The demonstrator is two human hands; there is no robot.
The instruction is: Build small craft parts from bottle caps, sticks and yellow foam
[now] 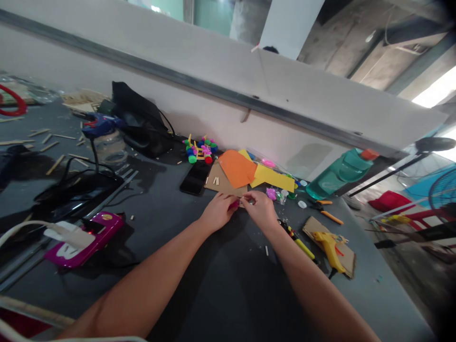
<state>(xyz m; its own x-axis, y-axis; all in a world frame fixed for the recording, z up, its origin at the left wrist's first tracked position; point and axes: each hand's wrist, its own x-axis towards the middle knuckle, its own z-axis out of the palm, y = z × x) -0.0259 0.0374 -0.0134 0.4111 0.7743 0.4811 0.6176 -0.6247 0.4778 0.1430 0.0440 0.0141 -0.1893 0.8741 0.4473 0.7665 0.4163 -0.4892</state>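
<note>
Close ahead lie cardboard (225, 186), orange paper (238, 168) and a dark phone (195, 178).
Left hand (218, 211) pinches a pink piece (234, 204) just beside the right hand (261, 209), whose hold is unclear.

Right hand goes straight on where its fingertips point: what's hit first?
Probably the small pink piece at the fingertips of the left hand, then that hand itself. The right hand looks almost up against it, but one view leaves the depth gap unclear.
</note>
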